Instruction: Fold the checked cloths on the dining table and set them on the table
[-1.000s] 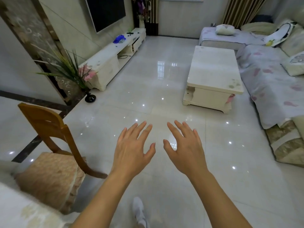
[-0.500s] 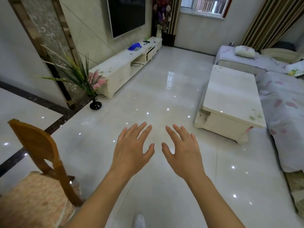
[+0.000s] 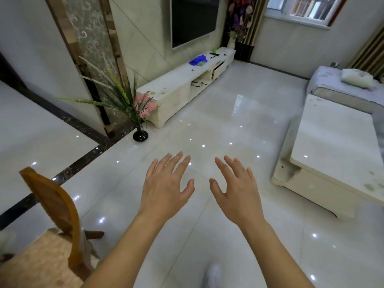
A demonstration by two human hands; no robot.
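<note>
My left hand (image 3: 166,188) and my right hand (image 3: 236,190) are held out in front of me, palms down, fingers spread, side by side above the glossy tiled floor (image 3: 218,129). Neither hand holds anything. No checked cloth and no dining table appear in this view.
A wooden chair (image 3: 54,206) with a patterned cushion stands at the lower left. A white coffee table (image 3: 332,154) is on the right, a sofa (image 3: 342,88) behind it. A black vase with plants (image 3: 140,135) and a white TV cabinet (image 3: 182,84) line the left wall.
The view has swung to the left and slightly up: the coffee table and sofa slid right, the chair slid down-left. Both hands stay open in the same pose.
</note>
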